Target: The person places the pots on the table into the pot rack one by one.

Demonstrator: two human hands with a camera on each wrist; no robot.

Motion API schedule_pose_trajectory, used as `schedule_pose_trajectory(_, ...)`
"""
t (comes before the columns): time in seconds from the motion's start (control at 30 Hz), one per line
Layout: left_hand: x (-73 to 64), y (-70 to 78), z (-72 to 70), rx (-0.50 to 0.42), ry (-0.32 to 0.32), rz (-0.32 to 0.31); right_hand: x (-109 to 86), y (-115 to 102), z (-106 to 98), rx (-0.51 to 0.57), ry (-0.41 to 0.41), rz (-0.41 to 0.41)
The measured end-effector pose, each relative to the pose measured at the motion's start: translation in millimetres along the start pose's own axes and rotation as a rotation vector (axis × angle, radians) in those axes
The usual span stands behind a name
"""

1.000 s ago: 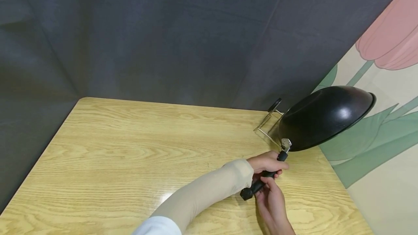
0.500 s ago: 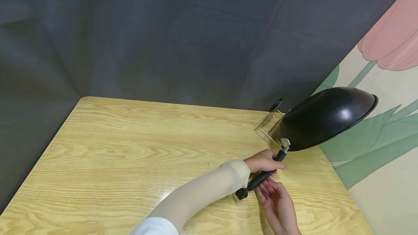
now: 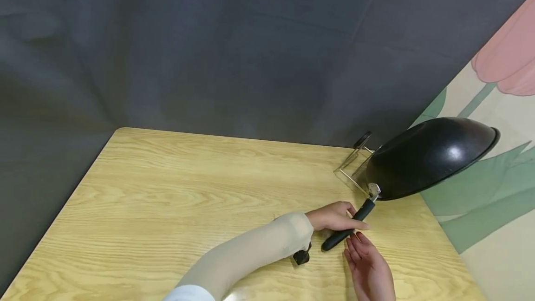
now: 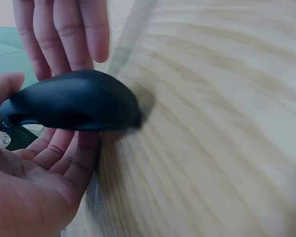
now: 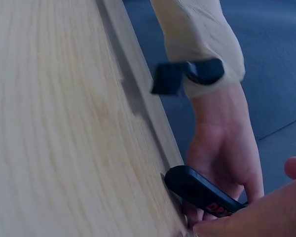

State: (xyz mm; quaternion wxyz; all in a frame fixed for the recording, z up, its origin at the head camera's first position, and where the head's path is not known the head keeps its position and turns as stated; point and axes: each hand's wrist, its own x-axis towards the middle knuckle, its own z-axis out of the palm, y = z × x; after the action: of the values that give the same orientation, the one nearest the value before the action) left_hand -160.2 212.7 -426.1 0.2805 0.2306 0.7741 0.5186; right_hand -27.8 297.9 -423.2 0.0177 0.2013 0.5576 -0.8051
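Note:
My left hand point(image 3: 334, 216) holds a black-handled tool point(image 3: 340, 236) with a silver metal head; its exact kind is not clear. The head overlaps the lower edge of a black wok point(image 3: 430, 157) in the head view. The left thumb lies over the handle point(image 4: 74, 101) and the fingers pass under it. Red lettering shows on the handle point(image 5: 200, 190) in the right wrist view. My right hand point(image 3: 372, 268) is beside the handle, palm turned up, fingers nearly straight. Its fingertips are close to the handle or touching it; I cannot tell which.
The wok leans on its side by a thin wire stand point(image 3: 353, 173) at the table's back right. A wood-grain table point(image 3: 188, 199) lies under the hands. Dark cloth point(image 3: 251, 59) hangs behind, and a flower-patterned wall point(image 3: 493, 199) stands at right.
The right thumb and fingers have come off the handle and straightened, and that hand has drawn to the right. The left hand still holds the tool. The view has shifted slightly.

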Motion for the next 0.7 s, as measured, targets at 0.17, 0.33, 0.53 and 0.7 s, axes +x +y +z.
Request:
schedule_pose_trajectory(0.17,-9.7,-5.3,-5.5,-0.007,-0.018,-0.005,-0.6,-4,-2,-0.004,0.04,-0.058)
schedule_pose_trajectory(0.33,-22.0,-10.4,-14.1,-0.054,-0.062,-0.002,-1.2,-12,2,-0.006,0.151,-0.098)
schedule_pose_trajectory(0.53,-39.8,-16.8,-28.7,0.004,-0.098,0.036,-5.6,-18,8,-0.059,0.194,-0.214)
schedule_pose_trajectory(0.7,-59.4,-22.6,-45.6,-0.01,-0.098,0.043,-6.2,-21,11,-0.062,0.138,-0.263)
